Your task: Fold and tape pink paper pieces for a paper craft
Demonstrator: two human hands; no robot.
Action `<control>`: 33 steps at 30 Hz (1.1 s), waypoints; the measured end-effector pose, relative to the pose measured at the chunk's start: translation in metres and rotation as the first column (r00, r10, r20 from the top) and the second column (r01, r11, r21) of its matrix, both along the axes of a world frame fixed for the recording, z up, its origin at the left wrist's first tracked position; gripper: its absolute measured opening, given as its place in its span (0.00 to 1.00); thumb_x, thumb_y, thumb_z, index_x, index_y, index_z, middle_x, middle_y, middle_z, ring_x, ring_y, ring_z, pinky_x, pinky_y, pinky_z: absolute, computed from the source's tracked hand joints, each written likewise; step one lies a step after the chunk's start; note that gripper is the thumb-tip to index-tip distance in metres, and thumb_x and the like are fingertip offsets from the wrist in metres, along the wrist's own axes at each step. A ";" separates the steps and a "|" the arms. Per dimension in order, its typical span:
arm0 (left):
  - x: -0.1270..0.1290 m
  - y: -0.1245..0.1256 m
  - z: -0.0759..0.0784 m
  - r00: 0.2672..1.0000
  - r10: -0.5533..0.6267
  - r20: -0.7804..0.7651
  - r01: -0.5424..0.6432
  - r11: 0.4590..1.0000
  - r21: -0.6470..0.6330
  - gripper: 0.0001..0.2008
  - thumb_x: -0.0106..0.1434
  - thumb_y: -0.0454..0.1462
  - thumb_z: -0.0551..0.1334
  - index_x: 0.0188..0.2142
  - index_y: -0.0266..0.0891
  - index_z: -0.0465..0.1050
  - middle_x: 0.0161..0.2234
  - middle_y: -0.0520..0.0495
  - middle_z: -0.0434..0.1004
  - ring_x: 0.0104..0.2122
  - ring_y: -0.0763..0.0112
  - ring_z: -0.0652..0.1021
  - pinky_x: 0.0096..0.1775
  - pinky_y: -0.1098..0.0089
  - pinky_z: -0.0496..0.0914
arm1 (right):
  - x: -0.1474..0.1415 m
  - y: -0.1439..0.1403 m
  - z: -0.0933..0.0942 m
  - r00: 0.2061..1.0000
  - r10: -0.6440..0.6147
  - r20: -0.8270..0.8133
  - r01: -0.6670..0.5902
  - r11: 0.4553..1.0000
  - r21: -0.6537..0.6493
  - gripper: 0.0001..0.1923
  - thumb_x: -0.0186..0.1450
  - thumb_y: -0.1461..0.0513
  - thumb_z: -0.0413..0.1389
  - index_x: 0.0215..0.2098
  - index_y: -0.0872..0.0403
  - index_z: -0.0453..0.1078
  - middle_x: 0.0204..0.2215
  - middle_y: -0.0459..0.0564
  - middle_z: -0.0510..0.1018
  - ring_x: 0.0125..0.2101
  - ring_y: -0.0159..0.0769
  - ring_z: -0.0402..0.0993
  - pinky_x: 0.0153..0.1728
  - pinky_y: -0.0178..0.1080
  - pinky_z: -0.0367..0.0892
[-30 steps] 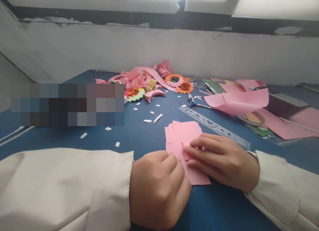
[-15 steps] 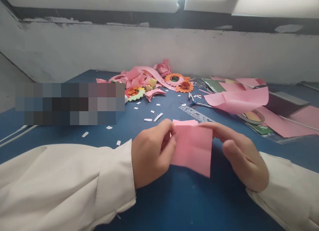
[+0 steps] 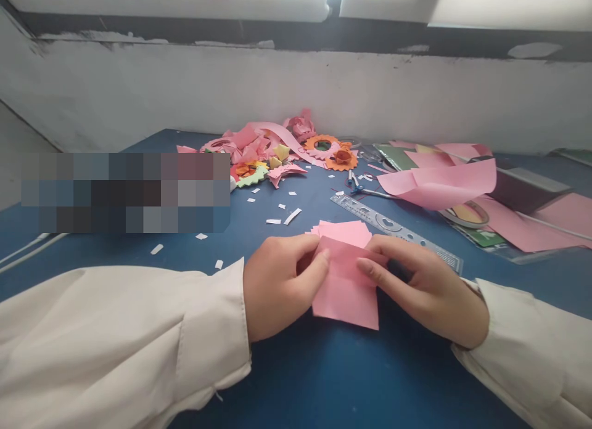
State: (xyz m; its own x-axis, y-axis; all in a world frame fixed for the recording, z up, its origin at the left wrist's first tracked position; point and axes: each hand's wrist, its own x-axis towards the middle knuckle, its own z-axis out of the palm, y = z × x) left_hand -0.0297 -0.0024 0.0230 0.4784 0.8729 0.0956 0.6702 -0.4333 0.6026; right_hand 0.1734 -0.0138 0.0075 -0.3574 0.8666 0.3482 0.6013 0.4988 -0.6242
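Note:
A small pink paper square is held just above the blue table between both hands. My left hand pinches its left edge with thumb and forefinger. My right hand grips the right edge, fingers lying over the sheet. Directly behind the square lies a stack of more pink squares, fanned a little on the table.
A clear stencil ruler lies right of the stack. Paper flowers and pink scraps are heaped at the back. Large pink sheets cover a tray at the right. White paper bits dot the table; scissors lie behind the ruler.
One pink square was lifted off the stack by both hands, held up, then lowered and tilted toward the table. My left hand went from a fist by the stack to pinching the square.

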 end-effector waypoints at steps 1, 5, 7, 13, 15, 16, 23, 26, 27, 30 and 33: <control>0.000 -0.001 -0.002 0.994 0.001 -0.107 0.009 0.996 0.088 0.16 0.66 0.40 0.48 0.22 0.39 0.58 0.18 0.57 0.59 0.20 0.78 0.60 0.23 0.73 0.52 | 0.000 0.000 -0.002 0.999 -0.042 0.025 0.041 0.999 0.032 0.13 0.66 0.58 0.51 0.24 0.54 0.64 0.19 0.41 0.66 0.21 0.25 0.61 0.22 0.30 0.59; 0.002 -0.005 -0.009 0.924 0.056 -0.379 0.074 0.945 0.320 0.15 0.65 0.37 0.49 0.22 0.39 0.58 0.17 0.54 0.63 0.18 0.74 0.62 0.23 0.70 0.46 | 0.002 0.001 -0.009 0.982 -0.130 0.141 0.096 0.970 0.225 0.10 0.64 0.61 0.55 0.24 0.54 0.66 0.20 0.41 0.70 0.20 0.24 0.63 0.22 0.31 0.60; 0.003 -0.005 -0.011 0.905 0.073 -0.419 0.086 0.934 0.348 0.15 0.65 0.37 0.49 0.22 0.40 0.60 0.17 0.52 0.66 0.17 0.71 0.63 0.23 0.70 0.44 | 0.003 0.001 -0.011 0.969 -0.122 0.215 0.018 0.902 0.432 0.07 0.63 0.64 0.56 0.27 0.54 0.67 0.22 0.43 0.72 0.22 0.26 0.65 0.27 0.34 0.62; 0.004 -0.004 -0.013 0.871 0.098 -0.482 0.131 0.898 0.420 0.15 0.67 0.37 0.48 0.24 0.40 0.63 0.18 0.49 0.70 0.17 0.65 0.68 0.22 0.70 0.43 | 0.007 -0.002 -0.006 0.873 -0.102 0.476 -0.290 0.676 0.677 0.09 0.60 0.72 0.57 0.40 0.61 0.69 0.30 0.51 0.78 0.28 0.34 0.72 0.34 0.42 0.63; 0.004 -0.004 -0.014 0.872 0.093 -0.480 0.144 0.889 0.434 0.15 0.68 0.37 0.48 0.25 0.40 0.63 0.18 0.49 0.70 0.17 0.66 0.68 0.21 0.69 0.43 | 0.007 -0.002 -0.007 0.886 -0.106 0.451 -0.260 0.691 0.674 0.08 0.61 0.71 0.56 0.40 0.60 0.69 0.30 0.50 0.78 0.28 0.33 0.71 0.34 0.41 0.63; 0.003 -0.004 -0.015 0.874 0.088 -0.477 0.150 0.886 0.438 0.15 0.68 0.37 0.47 0.25 0.40 0.63 0.18 0.50 0.70 0.17 0.66 0.68 0.21 0.69 0.44 | 0.006 -0.001 -0.008 0.906 -0.112 0.407 -0.205 0.727 0.656 0.06 0.61 0.70 0.56 0.38 0.59 0.70 0.29 0.49 0.78 0.27 0.33 0.71 0.33 0.40 0.63; -0.001 -0.009 -0.008 0.909 -0.011 -0.416 0.205 0.882 0.424 0.16 0.68 0.37 0.45 0.24 0.41 0.58 0.17 0.55 0.64 0.17 0.72 0.65 0.22 0.69 0.51 | 0.004 0.002 -0.015 0.958 -0.148 0.248 0.012 0.879 0.477 0.07 0.63 0.66 0.53 0.28 0.54 0.70 0.23 0.45 0.73 0.24 0.28 0.66 0.27 0.34 0.62; -0.001 -0.008 -0.007 0.905 -0.009 -0.426 0.207 0.883 0.420 0.15 0.67 0.36 0.46 0.23 0.41 0.58 0.17 0.55 0.64 0.17 0.72 0.65 0.22 0.68 0.50 | 0.004 0.001 -0.012 0.941 -0.100 0.322 -0.108 0.815 0.570 0.05 0.64 0.67 0.53 0.31 0.55 0.71 0.24 0.46 0.75 0.24 0.29 0.67 0.29 0.36 0.62; -0.001 -0.008 -0.008 0.900 -0.001 -0.436 0.205 0.883 0.421 0.15 0.67 0.36 0.46 0.23 0.40 0.58 0.17 0.54 0.65 0.17 0.72 0.65 0.22 0.68 0.49 | 0.004 0.001 -0.011 0.928 -0.079 0.365 -0.168 0.785 0.596 0.05 0.63 0.68 0.54 0.33 0.56 0.71 0.24 0.47 0.75 0.24 0.29 0.67 0.28 0.37 0.61; 0.000 -0.007 -0.010 0.883 0.028 -0.468 0.201 0.879 0.432 0.14 0.65 0.35 0.47 0.23 0.40 0.60 0.17 0.52 0.66 0.17 0.71 0.67 0.21 0.68 0.47 | 0.004 0.000 -0.006 0.883 -0.005 0.469 -0.320 0.724 0.611 0.05 0.63 0.69 0.55 0.37 0.59 0.71 0.25 0.49 0.76 0.24 0.31 0.68 0.27 0.38 0.62; 0.001 -0.008 -0.010 0.868 0.056 -0.493 0.200 0.870 0.450 0.14 0.65 0.35 0.48 0.23 0.39 0.61 0.17 0.50 0.67 0.17 0.70 0.68 0.21 0.69 0.46 | 0.003 0.000 -0.004 0.875 0.041 0.483 -0.362 0.716 0.596 0.05 0.64 0.67 0.54 0.39 0.60 0.70 0.27 0.50 0.76 0.27 0.32 0.70 0.29 0.38 0.66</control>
